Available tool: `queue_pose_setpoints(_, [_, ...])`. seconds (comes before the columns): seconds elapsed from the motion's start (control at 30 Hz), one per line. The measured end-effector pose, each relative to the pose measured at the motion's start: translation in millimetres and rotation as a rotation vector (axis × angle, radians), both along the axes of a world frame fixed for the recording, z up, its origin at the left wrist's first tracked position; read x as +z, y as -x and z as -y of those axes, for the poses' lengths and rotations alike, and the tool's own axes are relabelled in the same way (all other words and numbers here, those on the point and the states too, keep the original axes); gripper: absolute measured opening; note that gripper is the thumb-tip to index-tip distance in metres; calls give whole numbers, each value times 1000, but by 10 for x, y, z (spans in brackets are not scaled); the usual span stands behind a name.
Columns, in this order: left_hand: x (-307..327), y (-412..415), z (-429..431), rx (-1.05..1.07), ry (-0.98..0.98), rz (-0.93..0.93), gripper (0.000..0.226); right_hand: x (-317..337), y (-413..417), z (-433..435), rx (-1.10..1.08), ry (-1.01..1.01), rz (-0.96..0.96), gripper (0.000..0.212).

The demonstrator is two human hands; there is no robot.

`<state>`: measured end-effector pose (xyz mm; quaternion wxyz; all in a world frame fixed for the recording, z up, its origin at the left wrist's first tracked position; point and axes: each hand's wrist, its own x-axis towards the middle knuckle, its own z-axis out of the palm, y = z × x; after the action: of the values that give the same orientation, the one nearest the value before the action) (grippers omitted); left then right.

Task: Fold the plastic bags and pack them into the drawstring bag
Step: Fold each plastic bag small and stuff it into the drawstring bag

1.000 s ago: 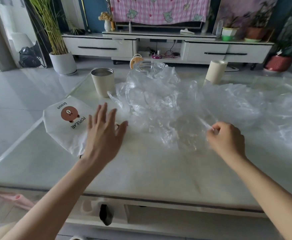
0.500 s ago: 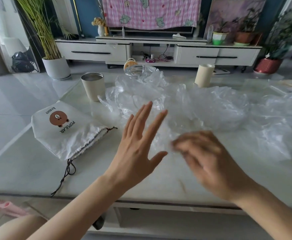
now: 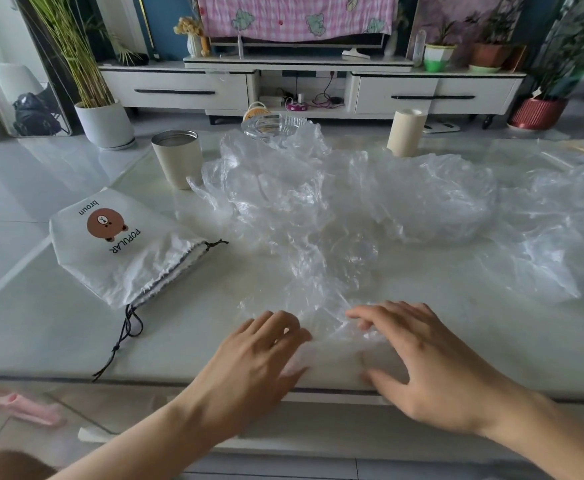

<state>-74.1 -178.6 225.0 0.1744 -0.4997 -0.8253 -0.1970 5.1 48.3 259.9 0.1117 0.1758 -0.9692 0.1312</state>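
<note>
A heap of crumpled clear plastic bags (image 3: 353,202) covers the middle and right of the pale table (image 3: 58,341). One clear bag (image 3: 325,306) trails from the heap to the table's front edge. My left hand (image 3: 256,355) and my right hand (image 3: 422,362) lie side by side on its near end, fingers spread and pressing it flat. A white drawstring bag (image 3: 121,247) with a brown bear print lies to the left, its gathered mouth toward the heap and its dark cord trailing toward the front edge.
A beige metal cup (image 3: 177,157) stands at the back left, a glass dish (image 3: 273,126) behind the heap, and a cream cylinder (image 3: 406,133) at the back right. Beyond the table are a white TV cabinet (image 3: 179,88) and potted plants.
My right hand pulled a bag from the heap toward the front edge. Both hands came down from mid-air and now press flat on that bag.
</note>
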Motion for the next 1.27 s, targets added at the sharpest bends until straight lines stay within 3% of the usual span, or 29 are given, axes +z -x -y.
queue_pose_setpoints(0.07, [5, 8, -4, -4, -15, 0, 14, 5, 15, 93, 16, -89, -103, 47])
queue_pose_setpoints(0.17, [74, -11, -10, -37, -42, 60, 9, -71, 84, 173, 52, -85, -158, 28])
queue_pose_setpoints(0.23, [169, -8, 27, -12, -92, 172, 11, -68, 141, 173, 39, 117, -109, 13])
queue_pose_setpoints(0.33, [352, -6, 88, 165, -290, 412, 12, 125, 195, 181, -121, 740, 111, 9])
queue_pose_setpoints(0.4, [447, 9, 51, 269, -485, 614, 14, 203, 233, 190, -197, 1005, 177, 2])
queue_pose_setpoints(0.53, [571, 27, -4, 430, -884, 1256, 17, 192, 295, 335, -281, 1144, 261, 16])
queue_pose_setpoints(0.6, [571, 5, -33, 488, -948, 1366, 19, 180, 301, 411, -307, 1133, 251, 18])
queue_pose_setpoints(0.67, [560, 5, -60, 548, -915, 1258, 20, 200, 308, 472, -327, 1126, 234, 18])
queue_pose_setpoints(0.77, [586, 104, -31, 549, -717, 982, 21, 262, 333, 509, -352, 1163, 244, 20])
queue_pose_setpoints(0.9, [616, 249, 125, 487, -494, 820, 28, 314, 409, 421, -406, 1146, 275, 34])
queue_pose_setpoints(1.07, [575, 348, 247, 494, -520, 588, 29, 238, 526, 415, -337, 1013, 157, 35])
queue_pose_setpoints(1.17, [646, 364, 314, 439, -650, 180, 27, 290, 545, 410, -169, 924, -55, 23])
queue_pose_setpoints(1.27, [717, 292, 425, 161, -597, -220, 33, 387, 465, 305, 12, 583, -296, 16])
